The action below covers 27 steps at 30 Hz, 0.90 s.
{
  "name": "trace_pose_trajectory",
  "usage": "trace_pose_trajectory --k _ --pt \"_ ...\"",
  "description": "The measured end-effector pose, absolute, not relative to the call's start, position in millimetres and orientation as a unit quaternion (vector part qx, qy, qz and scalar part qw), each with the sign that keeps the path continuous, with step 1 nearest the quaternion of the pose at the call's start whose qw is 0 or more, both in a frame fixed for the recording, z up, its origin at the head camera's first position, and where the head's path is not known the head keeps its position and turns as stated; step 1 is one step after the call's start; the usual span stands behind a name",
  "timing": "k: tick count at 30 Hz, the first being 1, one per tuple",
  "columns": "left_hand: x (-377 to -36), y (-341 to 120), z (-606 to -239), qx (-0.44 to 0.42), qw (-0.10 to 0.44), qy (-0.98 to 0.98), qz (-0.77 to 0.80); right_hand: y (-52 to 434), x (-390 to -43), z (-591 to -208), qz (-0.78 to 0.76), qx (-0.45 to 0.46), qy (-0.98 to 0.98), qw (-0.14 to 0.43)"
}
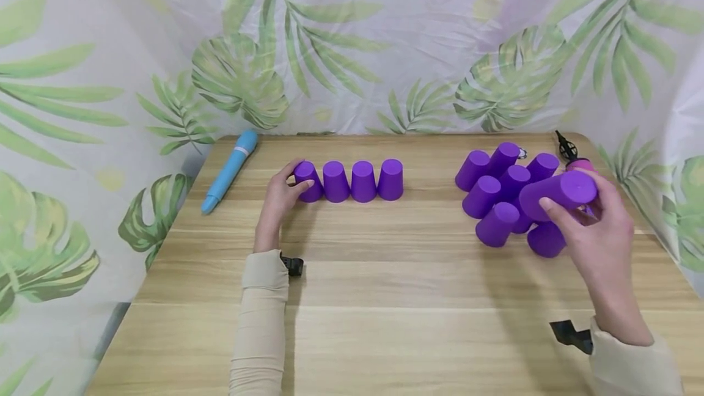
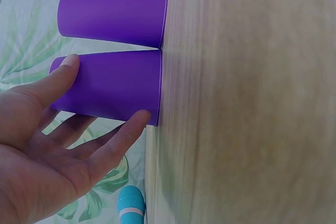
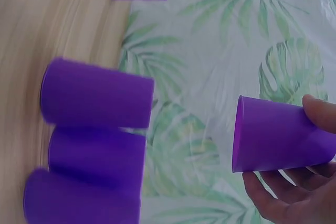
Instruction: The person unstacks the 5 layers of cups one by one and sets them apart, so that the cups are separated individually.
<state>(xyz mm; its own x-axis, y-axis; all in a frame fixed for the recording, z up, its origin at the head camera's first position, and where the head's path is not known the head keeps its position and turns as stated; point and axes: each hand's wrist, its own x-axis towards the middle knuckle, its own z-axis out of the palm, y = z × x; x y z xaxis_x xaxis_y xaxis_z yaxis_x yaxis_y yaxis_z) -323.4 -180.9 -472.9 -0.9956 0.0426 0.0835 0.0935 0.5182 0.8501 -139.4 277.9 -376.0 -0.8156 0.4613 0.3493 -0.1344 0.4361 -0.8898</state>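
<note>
My left hand (image 1: 277, 197) holds the leftmost purple cup (image 1: 309, 183) of a straight row of upside-down cups on the table. In the left wrist view, the thumb lies on one side of that cup (image 2: 113, 85) and the fingers on the other, its rim down at the tabletop. Above a cluster of upside-down purple cups (image 1: 497, 225) at the right, my right hand (image 1: 605, 246) grips another purple cup (image 1: 550, 193) tilted on its side. The right wrist view shows this cup (image 3: 278, 135) raised, its open rim facing the cluster side. The hand partly hides the cluster.
A light blue stick with a white band (image 1: 231, 170) lies at the table's left edge. Behind the right hand is a pink and black object (image 1: 574, 157), partly hidden. Leaf-printed cloth (image 1: 352, 47) hangs behind the wooden table (image 1: 385, 280). Bare wood separates the row from the cluster.
</note>
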Motion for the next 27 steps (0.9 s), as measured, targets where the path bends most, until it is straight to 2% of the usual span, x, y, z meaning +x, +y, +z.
trace_pose_trajectory --k 15,23,27 --pt "-326 -180 -474 -0.037 0.029 -0.875 -0.481 322 -109 -379 0.510 -0.204 -0.780 0.300" --pt "-327 -181 -475 -0.039 0.029 -0.878 -0.476 342 -104 -408 0.483 -0.254 -0.781 0.304" --pt "-327 -181 -476 -0.042 0.031 -0.875 -0.481 352 -103 -423 0.487 -0.293 -0.771 0.288"
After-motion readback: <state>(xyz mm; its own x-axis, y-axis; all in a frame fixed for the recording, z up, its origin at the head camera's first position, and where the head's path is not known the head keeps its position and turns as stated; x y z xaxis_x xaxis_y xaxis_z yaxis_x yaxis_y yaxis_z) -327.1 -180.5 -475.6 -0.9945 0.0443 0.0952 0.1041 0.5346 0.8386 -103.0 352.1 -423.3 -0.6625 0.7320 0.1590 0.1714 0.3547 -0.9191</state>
